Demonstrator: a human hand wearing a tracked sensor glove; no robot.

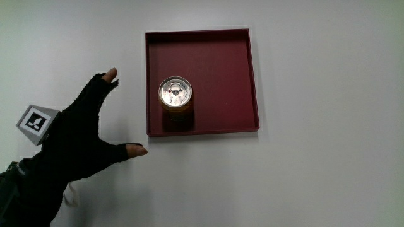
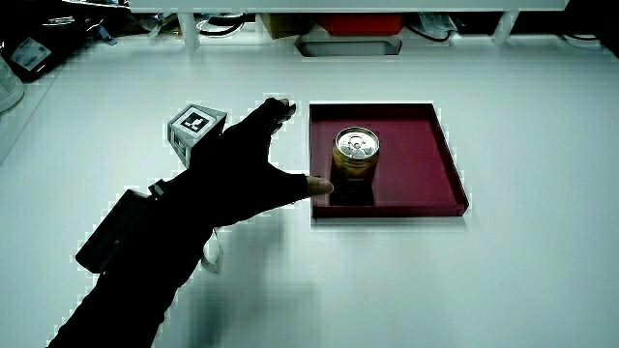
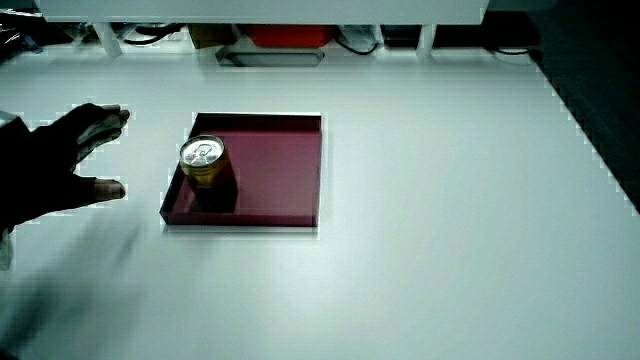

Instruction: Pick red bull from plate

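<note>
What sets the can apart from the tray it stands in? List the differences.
The can is round with a silver top; the tray is square and dark red. The can stands upright and tall; the tray lies flat with a low rim. The can takes up only a small part of the tray, nearer the hand, which is spread open beside the tray. Both rest on the white table, untouched.

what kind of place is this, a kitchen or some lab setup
Likely a lab or recording setup, not a kitchen: a bare white table, a gloved hand wearing a patterned marker cube, and a single can staged on a dark red plate.
</note>
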